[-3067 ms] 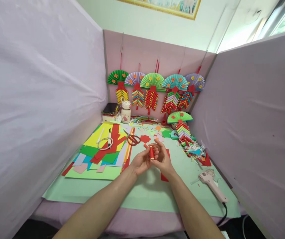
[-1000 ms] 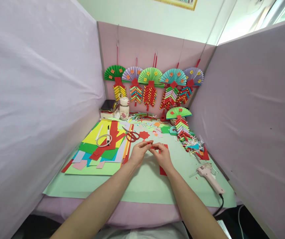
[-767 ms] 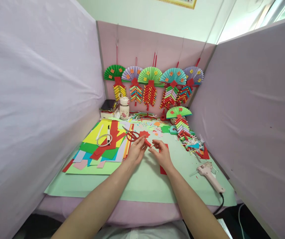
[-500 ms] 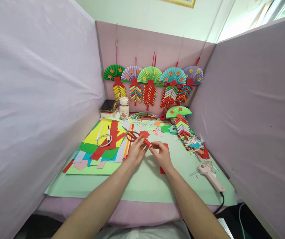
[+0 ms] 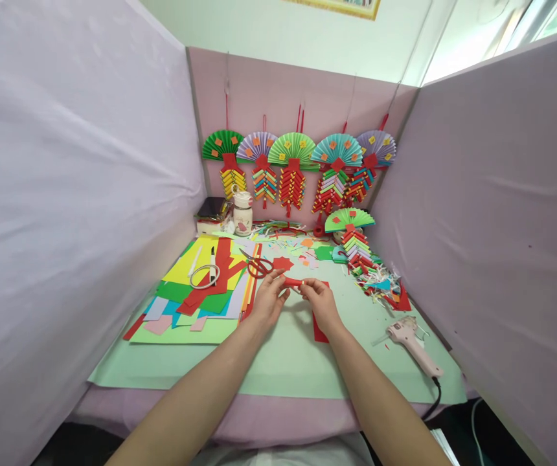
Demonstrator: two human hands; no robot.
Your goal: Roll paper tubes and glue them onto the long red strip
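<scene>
Between my two hands a small red paper roll (image 5: 293, 282) is held up level above the table. My left hand (image 5: 270, 299) grips its left end with thumb and fingers. At the other end, the fingertips of my right hand (image 5: 320, 299) pinch the roll. Beneath my right hand lies a red paper sheet (image 5: 320, 329), partly covered by it. Red-handled scissors (image 5: 260, 266) rest just beyond my left hand, beside a red paper piece with a jagged edge (image 5: 283, 263).
Coloured paper sheets (image 5: 171, 291) with a craft knife (image 5: 213, 265) and a ring of tape (image 5: 204, 277) lie at left. A glue gun (image 5: 412, 343) is at right, near paper scraps (image 5: 380, 281). Fan decorations (image 5: 293, 147) hang at the back; a jar (image 5: 243, 213) stands below.
The red roll has turned from slanting, with its open end toward me, to lying level crosswise. My right fingers now pinch its right end.
</scene>
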